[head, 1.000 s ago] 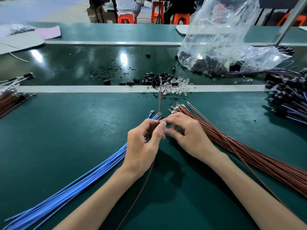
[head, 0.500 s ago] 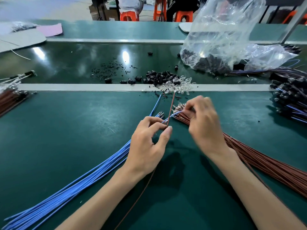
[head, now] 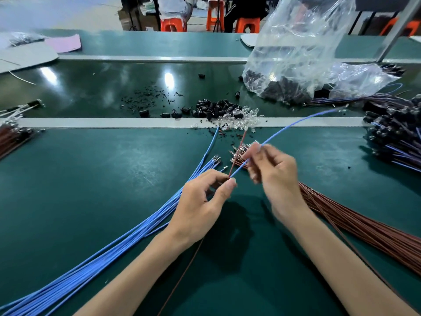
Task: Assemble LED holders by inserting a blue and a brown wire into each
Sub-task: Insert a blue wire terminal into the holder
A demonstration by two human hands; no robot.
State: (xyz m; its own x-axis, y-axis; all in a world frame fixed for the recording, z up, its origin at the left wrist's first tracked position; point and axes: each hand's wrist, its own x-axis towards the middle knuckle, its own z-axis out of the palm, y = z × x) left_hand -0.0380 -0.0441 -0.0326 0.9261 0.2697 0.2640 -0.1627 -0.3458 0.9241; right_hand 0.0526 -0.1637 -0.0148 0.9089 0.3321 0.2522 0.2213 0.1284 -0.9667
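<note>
My left hand point(head: 202, 201) pinches a brown wire point(head: 238, 153) that points up toward the LED pile, and a blue wire point(head: 293, 123) meets the same pinch. My right hand point(head: 271, 172), blurred with motion, grips that blue wire along its length; its far end arcs off to the upper right. A fanned bundle of blue wires point(head: 127, 238) lies to the left and a bundle of brown wires point(head: 355, 222) to the right. Black LED holders point(head: 214, 108) and clear LEDs point(head: 246, 118) are heaped by the grey strip.
A clear plastic bag point(head: 303, 53) with more black holders stands at the back right. Finished assemblies point(head: 396, 133) are piled at the right edge. More brown wires point(head: 11, 137) lie at the left edge. Black debris point(head: 145, 96) is scattered on the dark belt.
My right hand has come back from the brown bundle's tips and now draws a blue wire out to the upper right. My left hand keeps its pinch on the brown wire.
</note>
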